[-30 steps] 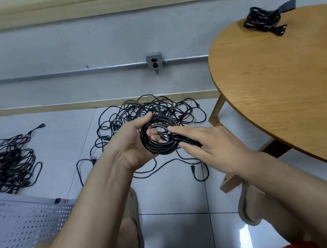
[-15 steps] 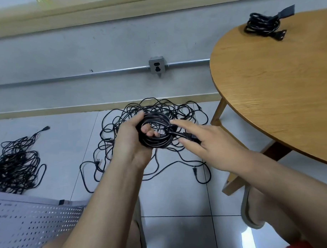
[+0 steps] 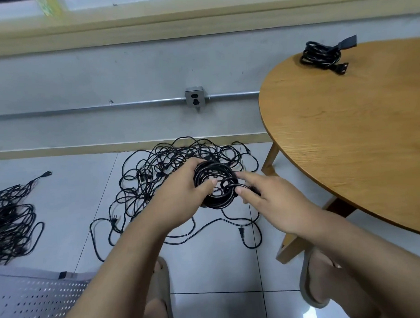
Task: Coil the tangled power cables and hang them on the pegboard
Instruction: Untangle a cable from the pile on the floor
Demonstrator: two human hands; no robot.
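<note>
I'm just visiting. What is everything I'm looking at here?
held cable coil: one, black, between both hands
tangled cables: one pile, black, floor by the wall
second cable pile: one, black, floor at left
finished coil: one, black, far side of the table
table: one, round, light wood, right
wall socket: one, grey, wall centre
pegboard: one, white, lower left corner
sandals: two, beige, bottom edge
left hand: grips the held cable coil
right hand: pinches its loose end

place: workroom | signs: bare concrete wall [image 3: 106, 74], conduit-fed outlet [image 3: 194, 99], tiled floor [image 3: 63, 211], pegboard [image 3: 30, 305]
</note>
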